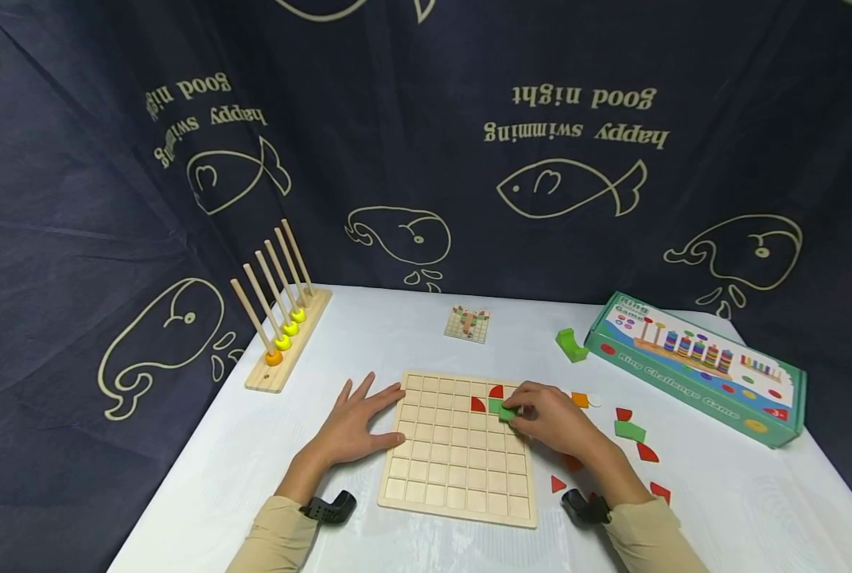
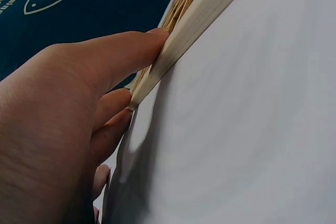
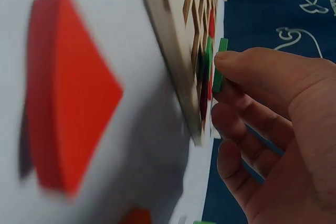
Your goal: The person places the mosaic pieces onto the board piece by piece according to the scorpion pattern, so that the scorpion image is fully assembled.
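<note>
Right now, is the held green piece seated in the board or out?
Out. In the right wrist view, the right hand pinches the green piece with a gap between it and the board.

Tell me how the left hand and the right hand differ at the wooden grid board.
The left hand has its fingers spread, while the right hand pinches a green piece. The left hand touches the left edge of the grid board, whereas the right hand is by its far right corner. Both hands come out of tan sleeves, with black devices at the wrists.
</note>
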